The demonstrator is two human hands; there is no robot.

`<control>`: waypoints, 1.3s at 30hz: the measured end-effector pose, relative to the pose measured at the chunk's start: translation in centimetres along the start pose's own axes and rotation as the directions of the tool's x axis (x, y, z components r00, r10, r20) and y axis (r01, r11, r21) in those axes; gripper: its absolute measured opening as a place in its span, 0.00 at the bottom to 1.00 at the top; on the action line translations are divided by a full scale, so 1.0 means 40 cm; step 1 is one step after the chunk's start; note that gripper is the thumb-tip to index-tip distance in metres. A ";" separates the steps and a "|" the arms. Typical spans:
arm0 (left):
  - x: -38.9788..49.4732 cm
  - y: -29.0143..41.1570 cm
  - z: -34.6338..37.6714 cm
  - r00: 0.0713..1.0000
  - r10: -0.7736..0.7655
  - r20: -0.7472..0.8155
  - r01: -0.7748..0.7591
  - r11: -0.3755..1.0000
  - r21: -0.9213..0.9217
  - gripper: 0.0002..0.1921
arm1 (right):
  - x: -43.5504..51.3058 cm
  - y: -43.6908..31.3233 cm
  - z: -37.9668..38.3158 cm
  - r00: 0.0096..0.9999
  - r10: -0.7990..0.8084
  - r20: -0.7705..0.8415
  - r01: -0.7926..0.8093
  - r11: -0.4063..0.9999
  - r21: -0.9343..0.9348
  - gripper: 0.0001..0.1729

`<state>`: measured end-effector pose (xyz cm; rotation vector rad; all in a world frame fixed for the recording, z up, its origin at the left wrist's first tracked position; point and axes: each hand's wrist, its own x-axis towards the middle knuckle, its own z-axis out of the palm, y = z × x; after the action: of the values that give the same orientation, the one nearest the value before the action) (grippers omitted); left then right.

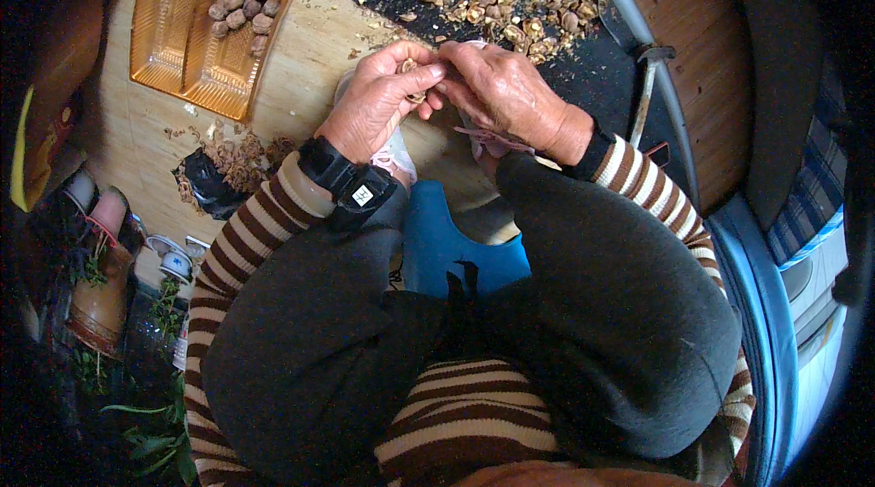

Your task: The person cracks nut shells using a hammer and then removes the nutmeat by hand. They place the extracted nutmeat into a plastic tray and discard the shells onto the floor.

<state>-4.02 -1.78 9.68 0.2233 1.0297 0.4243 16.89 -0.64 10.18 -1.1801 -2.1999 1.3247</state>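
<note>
A cracked piece of walnut (413, 73) sits in my left hand (383, 92), held between the thumb and curled fingers. My right hand (509, 90) meets it at the left thumb tip, its fingers bent inward. What lies between the right fingertips is hidden. To the left, an amber plastic tray (186, 43) with a divider holds several whole walnuts (236, 14) in its right compartment. Broken walnut shells (519, 2) are strewn over a black sheet (567, 80) beyond my hands. A heap of brown walnut bits (246, 160) lies by my left forearm, partly on black plastic (205, 179).
Beneath my hands are my shoes, and a blue plastic object (458, 248) shows between my legs. A curved pale metal rim (639, 26) bounds the black sheet at right. Potted plants (102, 292) stand at lower left, a blue-edged item (752, 323) at far right.
</note>
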 end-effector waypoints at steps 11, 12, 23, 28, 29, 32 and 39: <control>0.000 0.000 -0.004 0.999 0.032 0.005 -0.032 0.999 0.027 0.10 | -0.013 0.016 0.007 0.999 0.017 0.051 -0.019 0.999 0.040 0.13; 0.000 0.000 -0.003 0.999 0.036 -0.001 -0.036 0.999 0.034 0.09 | -0.013 0.017 0.006 0.998 0.019 0.062 -0.021 0.999 0.038 0.13; 0.002 0.002 0.009 0.996 0.085 -0.027 -0.082 0.992 0.100 0.12 | -0.016 0.011 -0.003 0.989 0.114 0.096 -0.130 0.976 0.174 0.16; 0.003 0.011 0.015 0.992 0.118 -0.043 -0.115 0.991 0.071 0.14 | -0.009 0.014 0.005 0.992 0.107 -0.068 -0.098 0.987 0.126 0.13; 0.003 0.011 0.017 0.990 0.132 -0.056 -0.127 0.989 0.076 0.12 | -0.008 0.016 0.007 0.992 0.092 -0.084 -0.083 0.991 0.106 0.13; 0.003 0.010 0.023 0.983 0.165 -0.080 -0.158 0.983 0.094 0.09 | -0.006 0.019 0.012 0.991 0.068 -0.118 -0.062 0.997 0.050 0.12; 0.005 0.014 0.026 0.982 0.173 -0.081 -0.159 0.975 0.154 0.11 | -0.009 0.023 0.016 0.990 0.052 -0.129 -0.051 0.999 0.014 0.10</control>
<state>-3.17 -1.18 10.25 0.4275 1.1406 0.5146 17.17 -1.08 9.13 -1.2894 -2.0817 1.2411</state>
